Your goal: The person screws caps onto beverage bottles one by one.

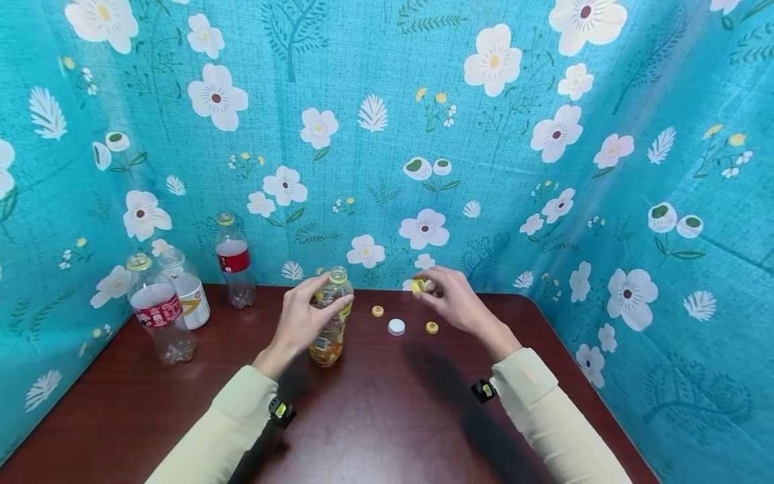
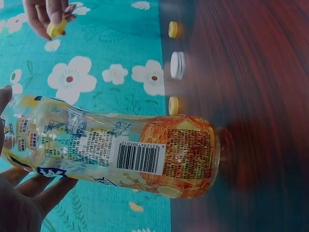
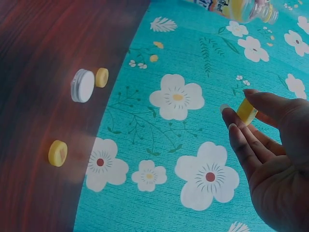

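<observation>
Head view: left hand [image 1: 297,320] has the clear bottle [image 1: 330,329], thumb on one side of the upper body, fingers on the other, spread only as wide as the bottle. Right hand [image 1: 452,296] is nearly closed, pinching a yellow cap [image 1: 418,286] between thumb and fingertips.

Bottle long axis near vertical, open mouth up, base down at the tabletop; it lies sideways in the left wrist view, barcode [image 2: 140,157] toward that camera. Pinched cap is up off the table, right of the bottle mouth and well apart from it. In the right wrist view it sits tilted, roughly on edge; can't tell which way its hollow side faces.

Between and below the hands, three caps on the dark red table [image 1: 369,430]: small yellow cap [image 1: 377,311] nearest the bottle, white cap [image 1: 396,327] just beside it, other yellow cap [image 1: 432,327] below the right hand.

Further out left, three upright bottles: pink-label [image 1: 158,308], white-label [image 1: 193,299], red-label [image 1: 234,259]. Blue floral cloth [image 1: 369,181] behind.
</observation>
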Available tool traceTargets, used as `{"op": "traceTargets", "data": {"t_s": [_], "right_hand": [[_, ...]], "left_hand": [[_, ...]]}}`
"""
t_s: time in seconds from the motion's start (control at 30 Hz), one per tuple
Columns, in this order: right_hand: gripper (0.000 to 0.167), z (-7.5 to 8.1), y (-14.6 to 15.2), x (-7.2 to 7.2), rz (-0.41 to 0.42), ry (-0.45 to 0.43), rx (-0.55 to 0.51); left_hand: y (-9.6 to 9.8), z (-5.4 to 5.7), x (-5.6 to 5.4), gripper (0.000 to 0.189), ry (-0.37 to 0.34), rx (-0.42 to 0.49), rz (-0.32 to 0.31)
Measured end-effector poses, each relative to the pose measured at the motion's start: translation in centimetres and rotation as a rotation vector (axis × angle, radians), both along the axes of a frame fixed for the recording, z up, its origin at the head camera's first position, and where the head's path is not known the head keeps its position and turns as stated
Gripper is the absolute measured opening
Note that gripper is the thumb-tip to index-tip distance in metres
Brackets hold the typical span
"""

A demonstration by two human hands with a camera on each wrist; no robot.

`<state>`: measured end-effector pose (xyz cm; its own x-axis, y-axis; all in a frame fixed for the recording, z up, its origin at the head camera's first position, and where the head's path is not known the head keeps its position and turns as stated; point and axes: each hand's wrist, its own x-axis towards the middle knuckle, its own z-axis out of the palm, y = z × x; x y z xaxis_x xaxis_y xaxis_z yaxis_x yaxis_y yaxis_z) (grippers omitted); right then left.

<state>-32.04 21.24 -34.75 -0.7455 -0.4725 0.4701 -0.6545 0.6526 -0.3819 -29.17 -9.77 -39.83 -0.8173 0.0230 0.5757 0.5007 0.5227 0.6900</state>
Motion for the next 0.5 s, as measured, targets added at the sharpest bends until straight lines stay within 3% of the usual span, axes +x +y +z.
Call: {"op": "traceTargets", "data": {"t_s": [0.5], "right_hand": [[0.028, 2.6, -1.1, 0.9, 0.066, 0.005, 0.007]], "left_hand": [[3.2, -0.5, 0.2, 0.066, -0.001, 0.005, -0.076]]}}
